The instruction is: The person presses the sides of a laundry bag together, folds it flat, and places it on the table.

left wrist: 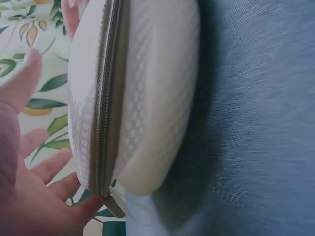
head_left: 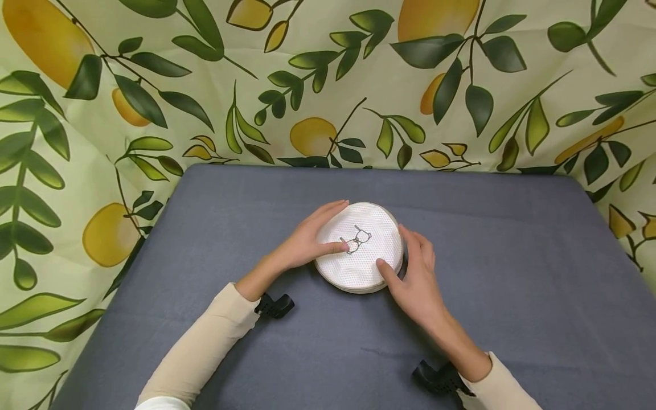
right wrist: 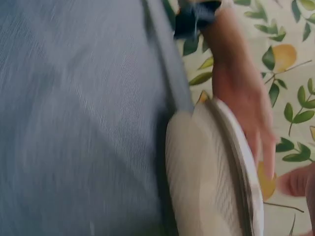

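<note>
A round white mesh laundry bag with a line drawing on top sits on the grey-blue table. Its zip runs round the side, and the zip pull hangs at the end nearest the left hand. My left hand lies at the bag's left rim, fingers stretched along the edge and thumb over the top. At the right rim is my right hand, its thumb over the top and its fingers along the side. In the right wrist view, that hand's thumb shows apart from the bag's face.
The padded grey-blue table spreads out on all sides of the bag. A curtain printed with yellow fruit and leaves hangs behind it and at both sides. Black straps with mounts are worn at both wrists.
</note>
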Demonstrator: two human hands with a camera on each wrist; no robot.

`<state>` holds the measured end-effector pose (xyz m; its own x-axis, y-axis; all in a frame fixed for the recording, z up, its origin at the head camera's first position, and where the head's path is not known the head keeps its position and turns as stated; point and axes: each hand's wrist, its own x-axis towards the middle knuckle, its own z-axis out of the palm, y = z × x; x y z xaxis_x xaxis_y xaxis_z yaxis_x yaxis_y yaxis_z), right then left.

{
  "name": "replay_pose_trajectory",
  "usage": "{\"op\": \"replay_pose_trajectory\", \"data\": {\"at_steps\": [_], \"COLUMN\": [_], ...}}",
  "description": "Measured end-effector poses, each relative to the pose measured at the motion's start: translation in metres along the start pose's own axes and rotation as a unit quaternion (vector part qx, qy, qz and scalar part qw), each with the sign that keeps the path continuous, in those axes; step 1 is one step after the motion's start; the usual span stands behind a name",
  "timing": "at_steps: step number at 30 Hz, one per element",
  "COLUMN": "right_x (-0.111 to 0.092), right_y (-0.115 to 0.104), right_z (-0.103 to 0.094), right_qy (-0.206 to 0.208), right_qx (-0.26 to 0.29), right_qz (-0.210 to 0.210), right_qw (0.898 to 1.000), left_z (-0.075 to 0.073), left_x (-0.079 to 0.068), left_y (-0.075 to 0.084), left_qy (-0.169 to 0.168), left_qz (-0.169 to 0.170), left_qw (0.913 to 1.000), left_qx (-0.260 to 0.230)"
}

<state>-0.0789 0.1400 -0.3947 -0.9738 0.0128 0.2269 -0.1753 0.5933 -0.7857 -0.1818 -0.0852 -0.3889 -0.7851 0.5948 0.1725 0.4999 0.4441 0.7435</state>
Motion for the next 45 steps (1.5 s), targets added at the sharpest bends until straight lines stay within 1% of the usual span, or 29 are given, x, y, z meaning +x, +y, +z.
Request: {"op": "replay_pose_trajectory", "data": {"at_steps": [2,4,6,9,14,19,27,31,36,41,45], "right_x": [0.006,0.013,0.020,0.027,0.030,0.031,0.031,0.031,0.030,0.029,0.029], "right_y": [0.004,0.009,0.012,0.017,0.022,0.026,0.034,0.037,0.040,0.041,0.040], "right_z": [-0.002,-0.003,-0.002,0.003,0.014,0.019,0.022,0.023,0.025,0.026,0.027], "right_qy": [0.007,0.013,0.012,-0.008,-0.043,-0.043,-0.049,-0.065,-0.091,-0.109,-0.116], "right_qx": [-0.018,-0.038,-0.058,-0.080,-0.103,-0.116,-0.129,-0.138,-0.156,-0.158,-0.160], "right_qz": [-0.045,-0.091,-0.128,-0.157,-0.179,-0.183,-0.176,-0.176,-0.176,-0.161,-0.155], "right_qw": [0.999,0.995,0.990,0.984,0.978,0.975,0.975,0.972,0.968,0.968,0.968], "left_z": [0.000,0.002,0.005,0.011,0.017,0.022,0.029,0.032,0.034,0.034,0.035], "left_x": [-0.008,-0.013,-0.017,-0.018,-0.018,-0.017,-0.017,-0.017,-0.017,-0.016,-0.017], "left_y": [0.000,0.001,0.002,0.003,0.003,0.001,-0.003,-0.006,-0.008,-0.009,-0.012], "left_qy": [0.003,-0.004,-0.012,-0.015,-0.004,-0.010,-0.017,-0.017,-0.028,-0.040,-0.041], "left_qz": [0.002,0.000,0.000,0.008,0.023,0.027,0.024,0.023,0.014,0.003,-0.002], "left_qw": [1.0000,0.9998,0.9990,0.9973,0.9960,0.9935,0.9926,0.9913,0.9896,0.9883,0.9887], "left_qx": [0.002,0.021,0.043,0.071,0.086,0.110,0.118,0.128,0.140,0.147,0.144]}}
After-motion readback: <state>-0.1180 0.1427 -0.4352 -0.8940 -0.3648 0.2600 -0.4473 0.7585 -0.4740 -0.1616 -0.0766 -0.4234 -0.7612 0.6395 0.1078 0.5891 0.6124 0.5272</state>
